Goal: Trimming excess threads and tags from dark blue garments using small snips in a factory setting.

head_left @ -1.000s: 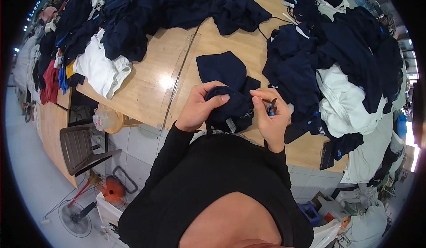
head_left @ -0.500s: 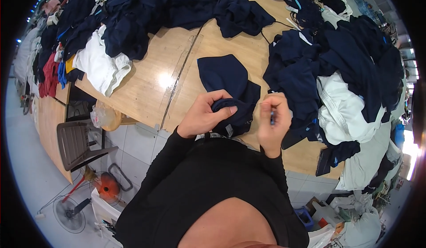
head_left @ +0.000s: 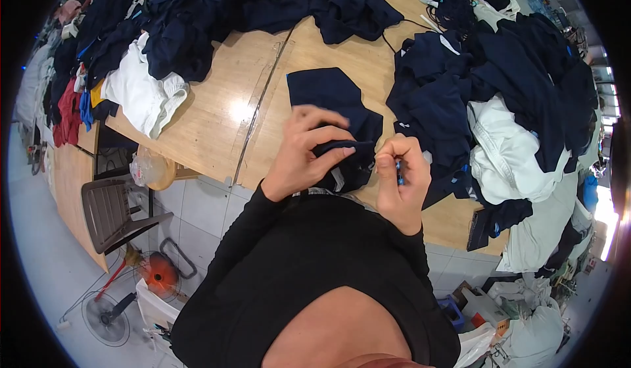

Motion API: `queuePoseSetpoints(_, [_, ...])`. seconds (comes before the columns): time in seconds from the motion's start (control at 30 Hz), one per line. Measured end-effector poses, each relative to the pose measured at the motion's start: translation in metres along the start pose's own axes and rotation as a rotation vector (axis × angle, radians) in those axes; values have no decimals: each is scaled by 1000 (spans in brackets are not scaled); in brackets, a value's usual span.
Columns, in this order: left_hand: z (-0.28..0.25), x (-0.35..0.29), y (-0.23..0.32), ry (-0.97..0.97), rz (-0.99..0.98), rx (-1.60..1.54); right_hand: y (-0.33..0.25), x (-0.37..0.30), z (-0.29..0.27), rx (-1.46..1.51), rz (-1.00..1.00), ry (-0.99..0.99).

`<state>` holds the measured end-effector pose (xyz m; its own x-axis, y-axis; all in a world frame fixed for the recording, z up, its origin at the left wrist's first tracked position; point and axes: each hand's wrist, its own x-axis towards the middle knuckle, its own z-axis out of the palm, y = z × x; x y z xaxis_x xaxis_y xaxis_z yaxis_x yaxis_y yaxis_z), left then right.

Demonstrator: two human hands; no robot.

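A navy garment [head_left: 328, 95] lies on the table's near edge in front of me, one part of it spread flat away from me. My left hand [head_left: 305, 149] pinches a folded edge of it between thumb and fingers, with the upper fingers raised and slightly blurred. Close to the right end of that fold is my right hand [head_left: 402, 177], thumb and forefinger pressed together. A small blue tool [head_left: 399, 172] sits inside its curled fingers; its kind is mostly hidden. Whether the fingertips also hold a thread is too fine to see.
Navy garments [head_left: 434, 98] are heaped to the right, beside a white garment [head_left: 503, 157]. More navy clothing [head_left: 190, 19] and white cloth [head_left: 141, 95] cover the table's far left. A seam crosses the wooden tabletop [head_left: 230, 82]. A brown chair [head_left: 108, 213] and a fan [head_left: 105, 315] stand at left.
My left fingers have lifted and opened somewhat over the fold while the thumb stays on it. My right hand has come slightly closer to the garment. A thin thread seen between them earlier no longer shows.
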<state>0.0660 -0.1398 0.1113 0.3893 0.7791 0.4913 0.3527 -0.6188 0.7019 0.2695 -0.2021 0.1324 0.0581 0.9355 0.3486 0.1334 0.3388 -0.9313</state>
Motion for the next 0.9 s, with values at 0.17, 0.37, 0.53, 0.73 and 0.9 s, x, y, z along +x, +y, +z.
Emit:
queuePoseSetpoints(0.17, [-21, -3, 8, 33, -102, 42, 6, -9, 0, -95, 70, -6])
queuePoseSetpoints(0.37, [-7, -13, 3, 29, -273, -197, -3, -16, 3, 29, 180, -25])
queuePoseSetpoints(0.53, [-5, -10, 7, -153, -250, -391, -18, -2, 10, 237, 167, -36])
queuePoseSetpoints(0.73, [0, -9, -4, -248, -8, -497, -8, 7, 18, 359, 155, -4])
queuePoseSetpoints(0.9, [11, -20, -9, -78, -670, -909, 16, 23, 7, 278, 301, 130])
